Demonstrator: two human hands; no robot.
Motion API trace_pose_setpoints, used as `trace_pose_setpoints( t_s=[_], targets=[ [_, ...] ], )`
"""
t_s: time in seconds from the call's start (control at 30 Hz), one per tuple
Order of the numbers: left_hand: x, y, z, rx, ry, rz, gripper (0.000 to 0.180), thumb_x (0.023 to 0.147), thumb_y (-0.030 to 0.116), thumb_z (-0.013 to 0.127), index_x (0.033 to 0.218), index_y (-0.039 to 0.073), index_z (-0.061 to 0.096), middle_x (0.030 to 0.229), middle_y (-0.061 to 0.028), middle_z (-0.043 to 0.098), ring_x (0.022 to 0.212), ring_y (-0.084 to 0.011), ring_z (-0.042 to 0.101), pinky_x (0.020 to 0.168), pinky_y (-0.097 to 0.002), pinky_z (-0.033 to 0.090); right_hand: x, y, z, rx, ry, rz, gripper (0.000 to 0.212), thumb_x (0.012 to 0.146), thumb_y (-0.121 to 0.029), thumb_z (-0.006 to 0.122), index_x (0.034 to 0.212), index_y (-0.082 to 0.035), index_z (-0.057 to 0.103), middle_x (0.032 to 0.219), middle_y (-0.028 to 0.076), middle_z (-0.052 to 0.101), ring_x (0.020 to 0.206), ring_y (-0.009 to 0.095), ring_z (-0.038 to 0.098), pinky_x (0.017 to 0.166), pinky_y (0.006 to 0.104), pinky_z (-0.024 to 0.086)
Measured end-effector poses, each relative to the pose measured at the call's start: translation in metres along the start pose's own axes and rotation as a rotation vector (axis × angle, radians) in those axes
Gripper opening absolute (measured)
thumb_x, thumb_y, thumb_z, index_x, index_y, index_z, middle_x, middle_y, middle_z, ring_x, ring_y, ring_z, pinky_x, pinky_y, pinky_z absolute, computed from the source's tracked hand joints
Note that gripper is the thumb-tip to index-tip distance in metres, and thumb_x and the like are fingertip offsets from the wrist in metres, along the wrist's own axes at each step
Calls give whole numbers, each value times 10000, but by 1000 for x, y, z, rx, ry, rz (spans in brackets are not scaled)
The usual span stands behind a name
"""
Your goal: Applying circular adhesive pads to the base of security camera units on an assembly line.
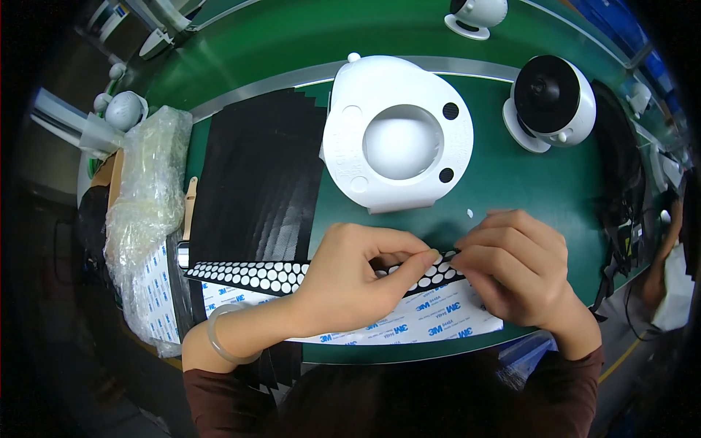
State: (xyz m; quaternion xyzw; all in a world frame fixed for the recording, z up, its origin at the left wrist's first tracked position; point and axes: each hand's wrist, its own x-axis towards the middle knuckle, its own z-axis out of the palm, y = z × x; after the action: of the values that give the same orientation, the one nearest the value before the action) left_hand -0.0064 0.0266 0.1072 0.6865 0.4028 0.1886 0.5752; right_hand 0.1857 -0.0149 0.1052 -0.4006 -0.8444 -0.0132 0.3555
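A black strip covered with rows of round white-backed pads (248, 276) lies across the front of the table and passes under my left hand. My left hand (365, 277) is closed, thumb and forefinger pinching near the strip's right end. Close beside those fingertips, my right hand (515, 266) has its fingers curled and pressed together; what they hold is hidden. Beyond my hands lies a white rounded housing (343, 146) with a large round opening. Two black round pads (450, 111) sit on its right side, while two round marks on its left side are bare white.
White printed backing sheets (438, 321) lie beneath the strip. Black sheets (255, 175) are stacked at left, beside bubble-wrapped goods (153, 190). A white device with a black front (548, 95) stands at right; another (478, 13) is farther back. A small white scrap (469, 213) lies near my right hand.
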Motion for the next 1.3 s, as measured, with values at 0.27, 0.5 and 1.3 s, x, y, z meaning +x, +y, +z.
trace_pose_setpoints(
  t_s=[0.27, 0.5, 1.3],
  targets=[
    [3, -5, 5, 92, 109, 172, 103, 758, 90, 608, 766, -3, 651, 487, -40, 518, 410, -46, 382, 391, -213, 286, -3, 2, 3, 11, 6, 47, 217, 558, -69, 661, 766, -46, 602, 748, 42, 583, 663, 197, 571, 535, 281, 461],
    [1, -8, 6, 25, 105, 150, 101, 758, 74, 614, 787, -13, 656, 546, -60, 590, 442, -37, 444, 414, -198, 341, -11, -3, 7, -161, 39, -83, 214, 574, -102, 586, 774, -34, 621, 813, 68, 610, 733, 186, 591, 731, 359, 502],
    [3, -9, 3, -115, 50, 75, 151, 790, 107, 603, 773, -38, 642, 578, -34, 594, 502, -40, 481, 466, -199, 368, -10, -10, 4, -252, 26, -68, 236, 597, -101, 592, 819, -36, 640, 804, 68, 620, 721, 189, 597, 727, 369, 500]
  ],
)
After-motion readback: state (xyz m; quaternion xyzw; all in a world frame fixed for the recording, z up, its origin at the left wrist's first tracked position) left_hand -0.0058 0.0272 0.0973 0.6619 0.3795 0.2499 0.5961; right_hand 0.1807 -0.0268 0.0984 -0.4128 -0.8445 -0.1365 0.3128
